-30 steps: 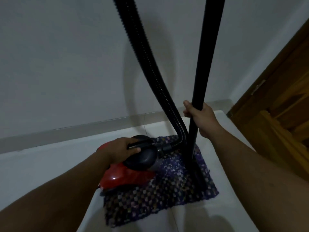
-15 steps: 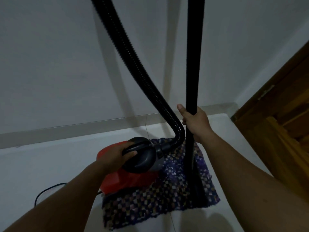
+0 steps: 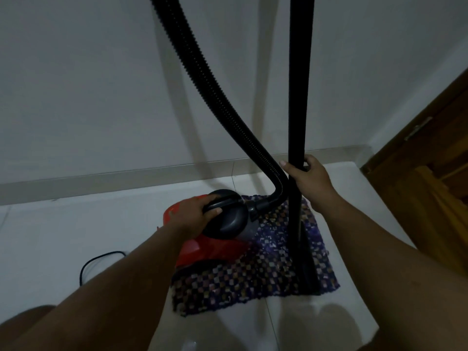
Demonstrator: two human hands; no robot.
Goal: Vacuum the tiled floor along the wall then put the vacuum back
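Note:
A red canister vacuum [image 3: 210, 249] with a dark grey top sits on a purple checkered mat [image 3: 253, 279] on the white tiled floor [image 3: 76, 224], close to the wall. My left hand [image 3: 195, 212] is closed around the vacuum's black carry handle [image 3: 222, 202]. My right hand [image 3: 310, 177] grips the black wand [image 3: 298, 97], which stands upright with its floor nozzle [image 3: 307, 272] resting on the mat. The ribbed black hose [image 3: 210, 84] curves from the canister's front up out of view.
A grey skirting strip [image 3: 101, 177] runs along the base of the white wall. A wooden door and frame [image 3: 430, 173] stand at the right. A black power cord [image 3: 96, 262] loops on the tiles left of the vacuum.
The wand has swung from tilted to upright, and the view has shifted so the cord loop shows at the left. Both hands keep their grips.

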